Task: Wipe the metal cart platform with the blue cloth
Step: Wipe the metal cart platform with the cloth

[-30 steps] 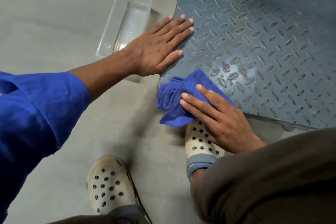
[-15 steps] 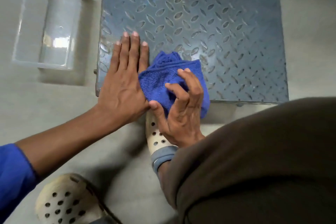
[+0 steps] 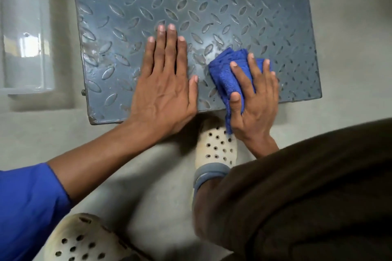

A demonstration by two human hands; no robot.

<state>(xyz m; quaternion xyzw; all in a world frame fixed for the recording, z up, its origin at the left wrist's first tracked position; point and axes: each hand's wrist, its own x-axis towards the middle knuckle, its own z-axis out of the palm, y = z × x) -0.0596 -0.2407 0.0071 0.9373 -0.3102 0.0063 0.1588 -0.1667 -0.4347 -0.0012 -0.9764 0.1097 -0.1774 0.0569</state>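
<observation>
1. Metal cart platform: grey-blue tread plate with raised oval lugs, low over a pale concrete floor; near edge facing the person.
2. Blue cloth: bunched up on the platform close to its near edge, right of centre; one fold hanging off that edge toward the floor.
3. Right hand: pressed down on top of the cloth, fingers spread over it and thumb hooked round its left side; grip loosely closed on the cloth, wrist out past the platform's near edge.
4. Left hand: flat on the platform just left of the cloth, palm down, fingers straight and together; grip fully open, nothing held; heel of the hand over the near edge.
5. Wet-looking sheen on the plate between the two hands.
6. Clear plastic tray: on the floor left of the platform, apart from it.
7. Cream perforated clog: on the floor just below the platform's near edge, under the right hand.
8. Blue sleeve: on the left forearm, well back from the platform.
</observation>
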